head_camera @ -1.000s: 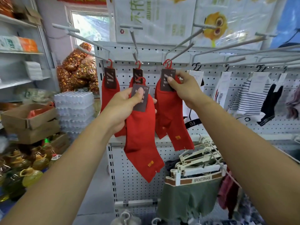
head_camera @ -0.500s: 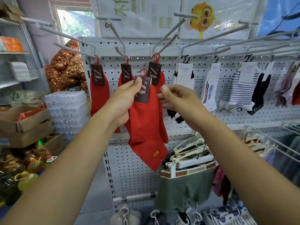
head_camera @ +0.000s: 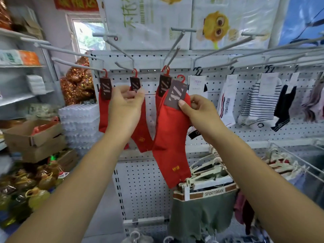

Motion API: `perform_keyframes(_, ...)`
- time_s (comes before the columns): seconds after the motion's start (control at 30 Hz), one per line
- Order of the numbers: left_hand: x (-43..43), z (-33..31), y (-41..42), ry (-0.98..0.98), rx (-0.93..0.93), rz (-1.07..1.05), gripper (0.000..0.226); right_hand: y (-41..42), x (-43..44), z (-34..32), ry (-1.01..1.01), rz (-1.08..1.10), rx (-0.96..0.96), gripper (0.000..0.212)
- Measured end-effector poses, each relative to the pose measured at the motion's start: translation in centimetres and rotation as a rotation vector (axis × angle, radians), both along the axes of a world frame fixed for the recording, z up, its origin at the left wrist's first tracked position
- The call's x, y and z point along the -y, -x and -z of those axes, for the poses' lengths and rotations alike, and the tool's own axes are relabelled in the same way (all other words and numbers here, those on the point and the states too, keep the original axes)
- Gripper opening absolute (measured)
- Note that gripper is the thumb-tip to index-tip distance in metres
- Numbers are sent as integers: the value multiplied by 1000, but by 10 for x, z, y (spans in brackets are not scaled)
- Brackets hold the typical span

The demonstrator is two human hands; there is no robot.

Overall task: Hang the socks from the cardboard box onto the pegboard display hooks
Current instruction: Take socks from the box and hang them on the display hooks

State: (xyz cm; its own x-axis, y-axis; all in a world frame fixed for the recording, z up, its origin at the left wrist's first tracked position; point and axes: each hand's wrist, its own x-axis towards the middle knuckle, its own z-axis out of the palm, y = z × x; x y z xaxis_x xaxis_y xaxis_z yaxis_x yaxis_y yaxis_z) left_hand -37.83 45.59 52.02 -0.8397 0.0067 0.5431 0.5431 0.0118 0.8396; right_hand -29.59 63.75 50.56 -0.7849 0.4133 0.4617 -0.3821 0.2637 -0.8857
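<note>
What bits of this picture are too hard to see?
Head view:
- Cardboard box: its wall hides how many socks remain.
- Left hand: its back hides whether it grips the middle sock.
- Third hung sock: mostly behind the held sock in the right hand.
- Sock lettering: too small.

There is one wide-angle view, worn on the person's head and aimed forward and slightly down along both forearms, which rise from the lower corners. It squarely faces a white perforated metal pegboard (head_camera: 140, 181) at arm's reach, with grey wire display hooks (head_camera: 174, 48) jutting over the lens. Mid-frame, the left hand (head_camera: 126, 106) pinches a hung red cotton sock (head_camera: 142, 137), and the right hand (head_camera: 198, 113) pinches a loose red cotton sock (head_camera: 171, 137). An open brown cardboard box (head_camera: 43, 137) lies at the bowed left margin, farther off.
</note>
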Motion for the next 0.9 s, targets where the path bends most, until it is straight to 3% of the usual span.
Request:
perform_keyframes(0.1, 8, -12, -3, 16, -140, -100, 55, 11, -7, -16, -34, 2, -27, 4)
perform_keyframes(0.23, 10, -27, -8, 28, -202, -78, 32, 26, -13, -34, -120, -45, -13, 5)
perform_keyframes(0.3, 8, -30, -10, 13, -195, -27, 21, 33, -16, -40, -146, -88, 9, 7)
perform_keyframes(0.37, 6, -30, -11, -1, -176, 0, 24, 41, -19, -42, -193, -104, 37, 16)
perform_keyframes(0.67, 6, -38, -26, 161, -135, -92, 29, 57, -29, -28, -311, -130, 91, 19)
perform_keyframes(0.9, 6, -25, -58, 214, -27, -165, 56, 43, -41, 8, -348, -242, 257, 38)
